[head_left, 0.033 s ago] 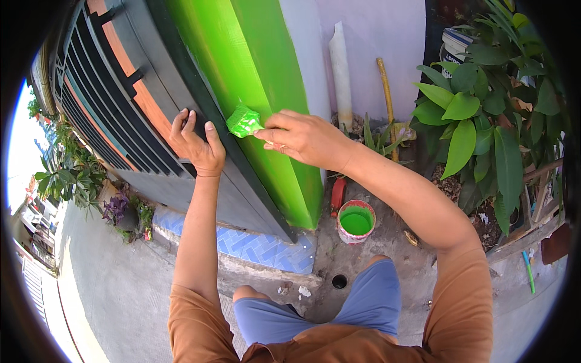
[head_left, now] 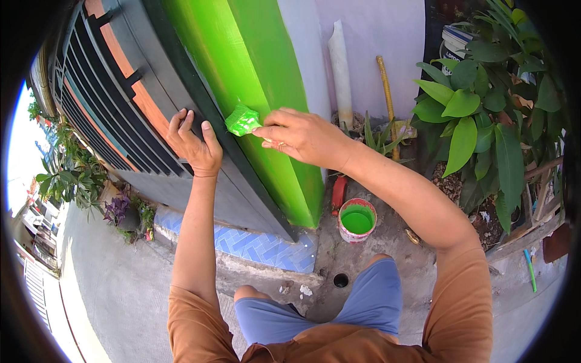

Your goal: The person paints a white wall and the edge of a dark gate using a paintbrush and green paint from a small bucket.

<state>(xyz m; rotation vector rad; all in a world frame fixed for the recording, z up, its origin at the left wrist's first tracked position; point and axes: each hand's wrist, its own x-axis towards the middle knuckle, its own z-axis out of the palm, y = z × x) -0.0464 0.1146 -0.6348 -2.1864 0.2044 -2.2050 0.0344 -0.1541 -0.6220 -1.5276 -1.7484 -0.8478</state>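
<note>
In the head view, two bare hands work in front of one green pillar. The right hand grasps one paintbrush, its fingers pinched round the handle, most of which they hide. The brush head juts out to the left of that hand, toward the other one, coated in wet green, its bristles against the pillar's brighter face. The left hand is unclenched, fingers loosely bent, and lies against the dark grey frame of one barred gate; how firmly it presses I cannot tell.

Below the right hand, on the ground, stands one small paint pot with green paint inside, and just beside it, on its left, one red object whose kind is unclear. Beyond the right hand, up and to its right, one pale pipe and one yellow stick lean near a lilac wall. Farther right are one broad-leaved plant and, partly behind its leaves, one white bucket. Below the left hand runs one strip of blue tiles.
</note>
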